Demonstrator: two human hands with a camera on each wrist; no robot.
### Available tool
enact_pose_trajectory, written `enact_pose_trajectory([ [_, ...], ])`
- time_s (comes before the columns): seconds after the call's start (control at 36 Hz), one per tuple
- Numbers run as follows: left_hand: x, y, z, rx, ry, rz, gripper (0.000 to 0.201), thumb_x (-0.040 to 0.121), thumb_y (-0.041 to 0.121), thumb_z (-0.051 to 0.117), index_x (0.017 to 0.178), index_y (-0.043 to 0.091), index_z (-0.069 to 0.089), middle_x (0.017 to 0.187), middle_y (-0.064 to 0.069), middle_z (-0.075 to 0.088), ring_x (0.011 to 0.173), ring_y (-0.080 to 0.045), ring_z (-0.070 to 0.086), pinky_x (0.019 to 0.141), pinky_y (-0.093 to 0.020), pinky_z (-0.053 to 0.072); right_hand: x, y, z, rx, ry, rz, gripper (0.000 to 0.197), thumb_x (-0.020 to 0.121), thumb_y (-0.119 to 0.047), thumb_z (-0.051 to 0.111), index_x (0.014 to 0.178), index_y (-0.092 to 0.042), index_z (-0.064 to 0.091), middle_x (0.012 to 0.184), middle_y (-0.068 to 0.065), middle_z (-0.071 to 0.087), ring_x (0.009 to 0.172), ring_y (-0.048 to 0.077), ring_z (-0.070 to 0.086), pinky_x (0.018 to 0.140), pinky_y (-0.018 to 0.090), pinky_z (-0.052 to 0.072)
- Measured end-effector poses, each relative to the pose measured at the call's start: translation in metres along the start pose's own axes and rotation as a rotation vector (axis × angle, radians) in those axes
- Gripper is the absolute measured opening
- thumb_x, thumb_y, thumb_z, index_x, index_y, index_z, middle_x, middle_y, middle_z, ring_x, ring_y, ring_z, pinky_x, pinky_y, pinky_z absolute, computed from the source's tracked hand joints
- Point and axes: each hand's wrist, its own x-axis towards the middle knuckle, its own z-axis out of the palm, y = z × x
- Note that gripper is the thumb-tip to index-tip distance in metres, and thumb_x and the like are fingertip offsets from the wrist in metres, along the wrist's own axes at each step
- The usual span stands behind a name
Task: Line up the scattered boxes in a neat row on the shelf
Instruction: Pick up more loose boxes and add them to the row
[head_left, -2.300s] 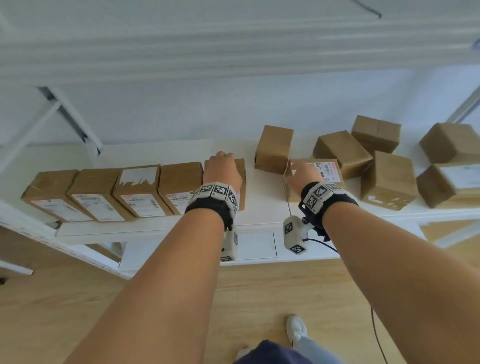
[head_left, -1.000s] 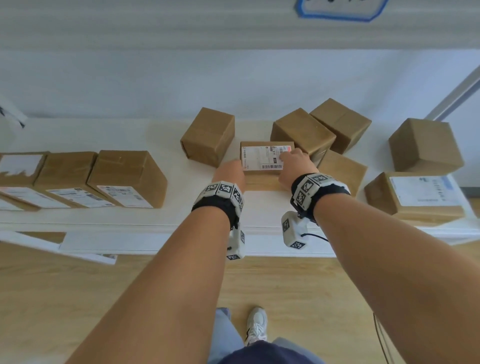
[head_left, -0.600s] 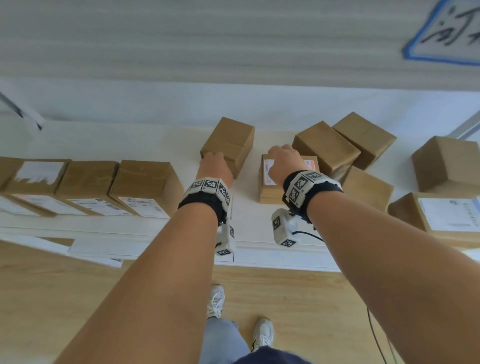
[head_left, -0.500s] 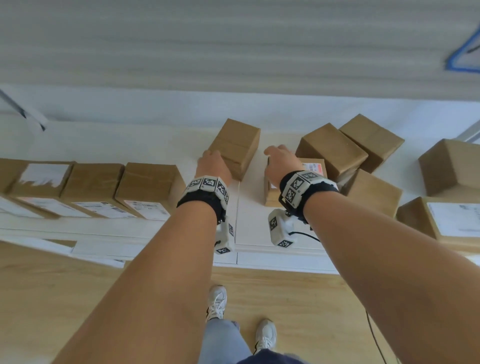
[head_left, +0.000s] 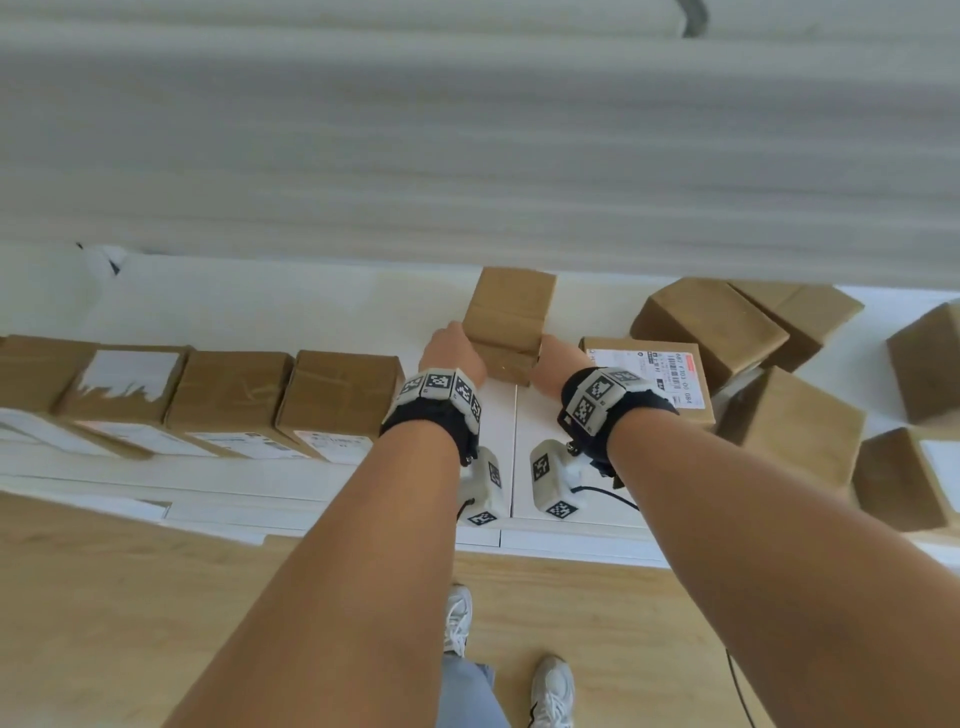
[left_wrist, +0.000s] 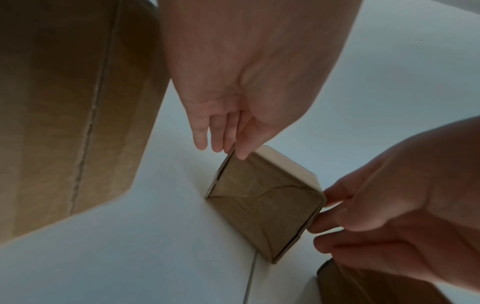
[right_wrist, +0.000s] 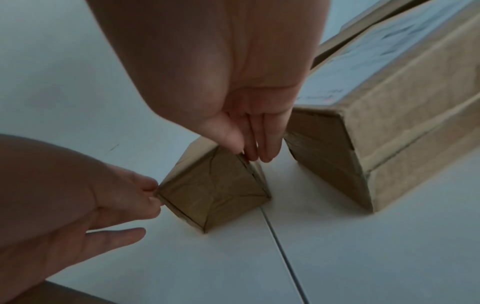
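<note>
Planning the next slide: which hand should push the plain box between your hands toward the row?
Probably right. The right hand touches the plain box on its far side from the row; the left hand sits between them.

both hands (head_left: 452, 356) now flanking plain box (head_left: 509, 312)

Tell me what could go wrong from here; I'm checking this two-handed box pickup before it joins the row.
1. Both hands, left and right, touch the plain box only with fingertips at its near corners, so it may twist or slip.
2. The labelled box lies close beside the right hand and could get nudged.
3. The row's end box could be knocked askew on arrival.
</note>
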Motion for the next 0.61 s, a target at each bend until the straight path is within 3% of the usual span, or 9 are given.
enact_pose_trajectory([
  [0.08, -0.008, 0.003, -0.004, -0.038, 0.070, 0.015, 0.033, 0.085, 0.000, 0.046, 0.116, 0.002, 0.059, 0.120, -0.016, 0.059, 0.109, -0.033, 0.058, 0.087, -0.036, 0.047, -0.002, 0.000, -0.005, 0.068, 0.044, 0.010, 0.036, 0.098, -0.011, 0.044, 0.133, -0.002, 0.044, 0.128, 0.017, 0.057, 0.116, 0.032, 0.057, 0.088, 0.035, 0.045],
  [0.17, -0.037, 0.004, -0.007, -0.109, 0.179, 0.084, 0.036, 0.080, -0.002, 0.046, 0.113, 0.001, 0.061, 0.114, -0.016, 0.061, 0.104, -0.034, 0.059, 0.082, -0.036, 0.047, -0.025, 0.014, -0.009, 0.168, 0.099, -0.021, 0.039, 0.094, -0.009, 0.045, 0.133, -0.005, 0.042, 0.121, 0.015, 0.058, 0.102, 0.029, 0.057, 0.076, 0.033, 0.044],
  [0.22, -0.037, 0.003, -0.008, -0.145, 0.200, 0.094, 0.037, 0.080, 0.002, 0.050, 0.115, 0.006, 0.064, 0.112, -0.013, 0.064, 0.102, -0.031, 0.061, 0.075, -0.032, 0.045, -0.028, 0.014, -0.012, 0.223, 0.115, -0.025, 0.041, 0.091, -0.010, 0.046, 0.132, -0.005, 0.041, 0.114, 0.013, 0.057, 0.092, 0.026, 0.053, 0.072, 0.032, 0.041],
  [0.28, -0.038, 0.004, -0.011, -0.193, 0.200, 0.100, 0.029, 0.082, 0.007, 0.056, 0.108, 0.013, 0.066, 0.105, -0.003, 0.066, 0.096, -0.025, 0.062, 0.070, -0.025, 0.040, -0.027, 0.015, -0.015, 0.253, 0.127, -0.016, 0.045, 0.089, -0.006, 0.046, 0.134, -0.007, 0.041, 0.118, 0.013, 0.057, 0.095, 0.027, 0.055, 0.072, 0.032, 0.042],
  [0.33, -0.042, 0.006, -0.014, -0.229, 0.181, 0.093, 0.023, 0.082, 0.003, 0.055, 0.083, 0.025, 0.060, 0.083, 0.008, 0.055, 0.086, -0.020, 0.052, 0.073, -0.024, 0.036, -0.025, 0.017, -0.017, 0.273, 0.148, -0.010, 0.046, 0.090, 0.000, 0.042, 0.135, -0.005, 0.042, 0.125, 0.016, 0.055, 0.105, 0.030, 0.058, 0.077, 0.034, 0.047],
  [0.39, -0.044, 0.007, -0.015, -0.267, 0.140, 0.076, 0.038, 0.081, -0.002, 0.050, 0.069, 0.032, 0.040, 0.074, 0.013, 0.045, 0.085, -0.021, 0.045, 0.076, -0.026, 0.035, -0.026, 0.018, -0.020, 0.294, 0.150, -0.003, 0.044, 0.091, 0.001, 0.039, 0.134, -0.003, 0.045, 0.125, 0.018, 0.055, 0.108, 0.033, 0.059, 0.083, 0.036, 0.051],
  [0.44, -0.054, 0.008, -0.017, -0.311, 0.109, 0.096, 0.031, 0.082, -0.002, 0.053, 0.089, 0.028, 0.056, 0.098, 0.001, 0.063, 0.099, -0.027, 0.056, 0.084, -0.031, 0.043, -0.031, 0.021, -0.022, 0.329, 0.159, -0.013, 0.041, 0.094, -0.001, 0.038, 0.133, -0.003, 0.048, 0.121, 0.019, 0.058, 0.105, 0.034, 0.062, 0.089, 0.040, 0.054],
  [0.5, -0.065, 0.008, -0.021, -0.370, 0.113, 0.112, 0.045, 0.084, -0.002, 0.055, 0.127, 0.014, 0.058, 0.129, -0.005, 0.060, 0.120, -0.024, 0.055, 0.096, -0.030, 0.042, -0.037, 0.024, -0.023, 0.363, 0.171, -0.042, 0.039, 0.095, -0.003, 0.038, 0.132, -0.003, 0.050, 0.119, 0.019, 0.061, 0.102, 0.034, 0.064, 0.089, 0.043, 0.055],
  [0.61, -0.084, 0.005, -0.027, -0.451, 0.088, 0.122, 0.050, 0.081, -0.005, 0.057, 0.127, 0.014, 0.060, 0.129, 0.002, 0.061, 0.119, -0.016, 0.055, 0.090, -0.021, 0.038, -0.047, 0.027, -0.021, 0.425, 0.178, -0.080, 0.044, 0.092, -0.007, 0.041, 0.135, -0.009, 0.052, 0.116, 0.013, 0.065, 0.100, 0.030, 0.065, 0.082, 0.038, 0.056],
])
